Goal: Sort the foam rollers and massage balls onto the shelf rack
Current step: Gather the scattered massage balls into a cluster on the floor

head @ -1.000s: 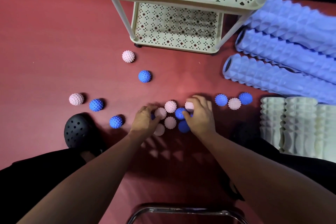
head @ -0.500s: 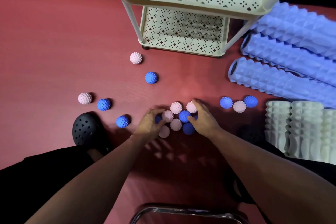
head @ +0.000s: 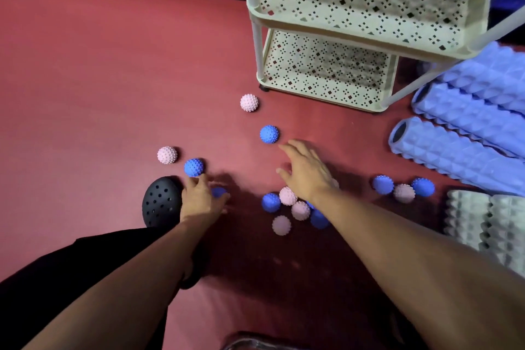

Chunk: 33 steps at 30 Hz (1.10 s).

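Observation:
Spiky pink and blue massage balls lie scattered on the red floor. My left hand [head: 200,197] reaches left, fingers spread, its fingertips at a blue ball [head: 194,167]; another blue ball [head: 218,192] shows partly under its fingers. My right hand [head: 305,169] stretches forward with straight fingers toward a lone blue ball [head: 269,134] and holds nothing. A cluster of several balls [head: 288,196] lies below my right wrist. A pink ball [head: 249,102] sits near the cream shelf rack [head: 326,23], whose shelves hold nothing. Blue foam rollers [head: 454,150] lie at right.
White ridged foam rollers [head: 483,219] lie at the lower right. Three balls [head: 403,192] sit in a row beside them. A pink ball [head: 167,154] lies far left. A black clog [head: 162,202] is by my left hand. A metal frame edge [head: 255,344] shows at the bottom.
Both hands left the ball cluster. The left hand swung left toward the blue balls by the clog. The right hand reached forward toward the lone blue ball. The view shifted left.

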### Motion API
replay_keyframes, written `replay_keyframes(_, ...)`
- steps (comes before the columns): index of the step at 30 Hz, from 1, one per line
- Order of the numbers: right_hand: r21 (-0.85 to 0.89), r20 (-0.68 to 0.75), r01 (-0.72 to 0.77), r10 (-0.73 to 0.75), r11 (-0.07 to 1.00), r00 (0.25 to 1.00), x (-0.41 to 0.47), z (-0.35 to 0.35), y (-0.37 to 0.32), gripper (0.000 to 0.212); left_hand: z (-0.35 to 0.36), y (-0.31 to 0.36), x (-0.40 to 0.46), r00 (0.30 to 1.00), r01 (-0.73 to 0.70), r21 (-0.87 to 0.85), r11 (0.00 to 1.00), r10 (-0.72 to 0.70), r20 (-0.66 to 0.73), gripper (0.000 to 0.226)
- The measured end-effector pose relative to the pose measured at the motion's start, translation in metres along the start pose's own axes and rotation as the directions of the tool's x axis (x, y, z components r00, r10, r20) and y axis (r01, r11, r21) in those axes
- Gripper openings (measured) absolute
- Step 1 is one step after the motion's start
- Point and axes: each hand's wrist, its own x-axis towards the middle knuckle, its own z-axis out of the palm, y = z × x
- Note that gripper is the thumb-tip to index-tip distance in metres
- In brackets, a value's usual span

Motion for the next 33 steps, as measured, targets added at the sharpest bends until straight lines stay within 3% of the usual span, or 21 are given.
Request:
replay_keyframes(3, -0.070, 0.121, 0.025, -0.016, 0.997, 0.993, 0.042, -0.003, -0.021, 0.063, 0.007, -0.014, 0.002, 0.993, 0.025, -0.058, 0.998, -0.018, 0.115, 0.055)
replay_keyframes(7, -0.161, 0.246, 0.066, -0.025, 0.985, 0.969, 0.086, -0.004, -0.027, 0.051, 0.015, -0.022, 0.007, 0.996, -0.004, -0.147, 0.989, 0.016, 0.083, 0.045)
replay_keyframes(11, -0.025, 0.142, 0.024, -0.020, 0.999, 0.990, 0.088, -0.001, -0.011, 0.020, 0.021, -0.015, 0.009, 0.996, -0.031, -0.204, 0.979, 0.046, 0.071, 0.040)
replay_keyframes(16, 0.022, 0.080, -0.038, 0.036, 0.999, 0.996, 0.066, -0.001, 0.024, 0.021, 0.035, 0.027, 0.011, 0.981, -0.137, -0.330, 0.934, 0.175, 0.088, 0.041)
replay_keyframes(20, 0.042, 0.068, -0.151, 0.148, 0.988, 0.987, 0.047, -0.013, 0.052, 0.036, 0.057, 0.062, 0.014, 0.967, -0.164, -0.412, 0.896, 0.229, 0.113, 0.038)
replay_keyframes(27, 0.007, 0.162, -0.308, 0.303, 0.951, 0.939, 0.014, -0.020, 0.090, 0.033, 0.077, 0.105, 0.001, 0.953, -0.172, -0.347, 0.922, 0.245, 0.180, 0.044)
replay_keyframes(33, 0.042, 0.174, -0.260, 0.249, 0.965, 0.953, 0.005, -0.013, 0.085, 0.040, 0.072, 0.103, 0.004, 0.921, -0.248, -0.303, 0.920, 0.321, 0.220, 0.051)
